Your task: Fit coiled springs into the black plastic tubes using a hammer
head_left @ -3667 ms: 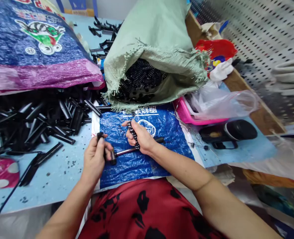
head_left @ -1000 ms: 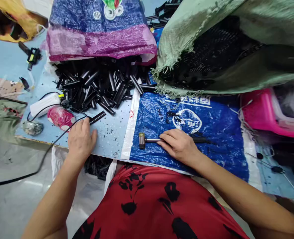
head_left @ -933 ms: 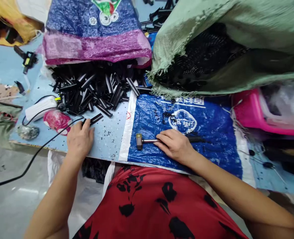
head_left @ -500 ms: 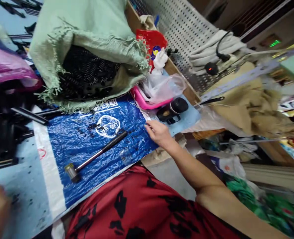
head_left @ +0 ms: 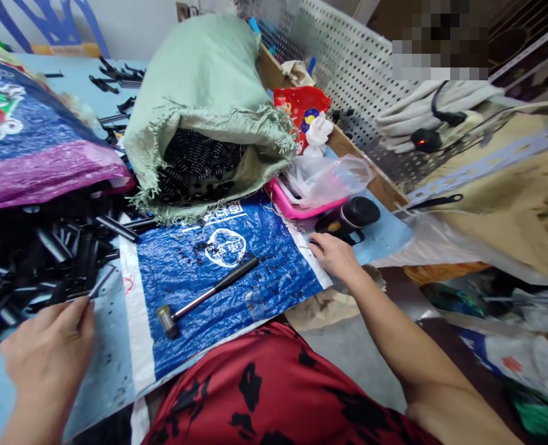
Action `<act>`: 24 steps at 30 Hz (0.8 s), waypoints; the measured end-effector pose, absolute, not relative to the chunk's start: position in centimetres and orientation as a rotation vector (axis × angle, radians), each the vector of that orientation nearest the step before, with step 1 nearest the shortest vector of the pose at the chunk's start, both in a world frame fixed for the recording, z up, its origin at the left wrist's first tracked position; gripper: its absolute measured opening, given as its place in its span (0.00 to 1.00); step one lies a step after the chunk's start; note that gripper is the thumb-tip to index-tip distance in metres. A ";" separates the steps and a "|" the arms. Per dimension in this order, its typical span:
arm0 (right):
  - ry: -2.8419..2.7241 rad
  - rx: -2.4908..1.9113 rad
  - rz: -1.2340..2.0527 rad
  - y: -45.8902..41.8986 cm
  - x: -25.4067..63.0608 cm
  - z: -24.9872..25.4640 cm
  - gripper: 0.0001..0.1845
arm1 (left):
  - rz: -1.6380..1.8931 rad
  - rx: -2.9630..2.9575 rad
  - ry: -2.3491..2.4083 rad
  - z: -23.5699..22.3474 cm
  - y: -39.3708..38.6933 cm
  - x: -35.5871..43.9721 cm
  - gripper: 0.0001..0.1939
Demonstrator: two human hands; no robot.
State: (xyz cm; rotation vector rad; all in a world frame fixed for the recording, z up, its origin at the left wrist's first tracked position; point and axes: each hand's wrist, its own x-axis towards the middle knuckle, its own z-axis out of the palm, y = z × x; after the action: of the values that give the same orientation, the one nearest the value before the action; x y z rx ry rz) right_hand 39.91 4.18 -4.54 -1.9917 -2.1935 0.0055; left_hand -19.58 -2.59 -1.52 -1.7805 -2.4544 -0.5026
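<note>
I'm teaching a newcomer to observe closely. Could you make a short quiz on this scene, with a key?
1. True or false: the right hand is gripping the hammer.
2. Which is nearest the right hand: (a) the green sack, (b) the black mug, (c) the red packet?
3. Fill in: the hammer lies on a printed sheet that is mostly ____ with white edges.

Key: 1. False. 2. b. 3. blue.

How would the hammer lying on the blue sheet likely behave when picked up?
The hammer is probably head-heavy: its head is chunky, its shaft slim. It should feel stiff, since the shaft is straight and looks metallic.
</note>
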 end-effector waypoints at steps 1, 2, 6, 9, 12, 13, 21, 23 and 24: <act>-2.190 -1.987 0.040 4.4 40.1 -4.5 0.15 | -0.456 -1.823 -2.367 -1.5 -3.1 -19.2 0.20; -2.190 -1.973 0.070 4.6 40.2 -4.4 0.15 | -0.420 -1.875 -2.279 -1.5 -3.5 -18.8 0.21; -2.224 -1.853 0.010 4.4 39.2 -3.4 0.14 | -0.390 -1.804 -2.216 -1.5 -4.6 -18.5 0.21; -2.173 -1.684 -0.153 4.3 36.7 -2.4 0.14 | -0.366 -1.615 -2.326 -1.3 -4.8 -18.7 0.23; -2.195 -1.511 -0.105 5.1 33.0 -1.8 0.13 | -0.499 -1.634 -2.370 -1.1 -4.7 -18.4 0.24; -2.249 -1.461 -0.037 5.7 31.8 -1.8 0.13 | -0.564 -1.653 -2.367 -1.2 -4.8 -18.2 0.23; -2.141 -1.216 0.472 15.3 21.4 -1.3 0.13 | -0.746 -1.769 -2.345 -2.8 -5.9 -16.6 0.18; -2.034 -1.316 0.576 19.5 18.2 -1.1 0.14 | -0.737 -1.813 -2.340 -3.3 -6.3 -16.6 0.17; -1.941 -1.423 0.595 21.6 16.6 -1.0 0.15 | -0.716 -1.833 -2.338 -3.5 -6.4 -16.6 0.17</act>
State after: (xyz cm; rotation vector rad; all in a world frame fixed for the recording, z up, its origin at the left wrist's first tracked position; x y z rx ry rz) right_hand 16.58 21.57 -0.96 -1.4227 -1.9412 0.5945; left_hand -16.65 -6.41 -3.52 -1.8326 -2.3383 -0.7159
